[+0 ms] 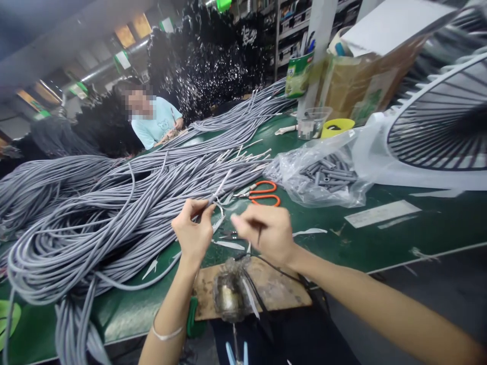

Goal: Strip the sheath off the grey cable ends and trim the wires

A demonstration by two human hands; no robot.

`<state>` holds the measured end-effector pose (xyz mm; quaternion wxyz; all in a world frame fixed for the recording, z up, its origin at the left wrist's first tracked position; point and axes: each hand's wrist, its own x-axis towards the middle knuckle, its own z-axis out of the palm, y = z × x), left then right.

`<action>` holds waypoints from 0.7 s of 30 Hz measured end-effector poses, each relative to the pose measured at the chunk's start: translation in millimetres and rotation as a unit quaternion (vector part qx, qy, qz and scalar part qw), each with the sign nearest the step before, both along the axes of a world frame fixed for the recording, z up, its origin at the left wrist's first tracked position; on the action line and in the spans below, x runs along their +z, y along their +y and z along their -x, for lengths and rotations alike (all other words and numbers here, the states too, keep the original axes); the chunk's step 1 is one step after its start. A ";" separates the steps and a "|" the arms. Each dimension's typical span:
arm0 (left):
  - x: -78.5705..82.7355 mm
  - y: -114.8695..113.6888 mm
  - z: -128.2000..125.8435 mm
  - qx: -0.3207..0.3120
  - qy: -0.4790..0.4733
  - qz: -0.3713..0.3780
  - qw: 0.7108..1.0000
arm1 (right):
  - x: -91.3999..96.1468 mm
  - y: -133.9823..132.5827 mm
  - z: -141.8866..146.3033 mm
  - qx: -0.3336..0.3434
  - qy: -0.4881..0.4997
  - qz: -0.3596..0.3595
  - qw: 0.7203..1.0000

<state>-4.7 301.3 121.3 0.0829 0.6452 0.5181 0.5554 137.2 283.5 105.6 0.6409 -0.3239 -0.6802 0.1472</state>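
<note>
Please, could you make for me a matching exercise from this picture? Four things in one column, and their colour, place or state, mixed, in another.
Column one
1. Scissors
2. Left hand
3. Clear plastic bag
4. Fan

Column two
A. Contains short grey tubes
B. At the picture's right edge
C. Orange-handled
D. Pinching a grey cable

Pairs: 1-C, 2-D, 3-A, 4-B.

Grey is shown by the cables (163,187), green by the worktop (323,248) with its pale near edge, orange by the scissor handles (264,191).
</note>
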 end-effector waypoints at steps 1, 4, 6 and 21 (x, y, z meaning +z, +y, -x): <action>-0.9 -0.9 -0.7 0.000 -0.001 -0.001 1.000 | 3.5 2.8 -3.5 -0.046 0.047 0.033 0.997; -2.9 -4.1 -2.7 -0.009 0.002 -0.004 1.000 | 8.0 9.7 -8.9 -0.098 0.090 0.075 0.988; -3.5 -6.4 -4.1 -0.028 0.006 -0.003 1.000 | 6.6 11.9 -8.2 -0.076 0.049 0.075 0.993; -1.4 0.4 1.1 -0.145 -0.041 0.202 0.968 | 0.7 20.1 -13.9 0.045 -0.079 0.097 0.991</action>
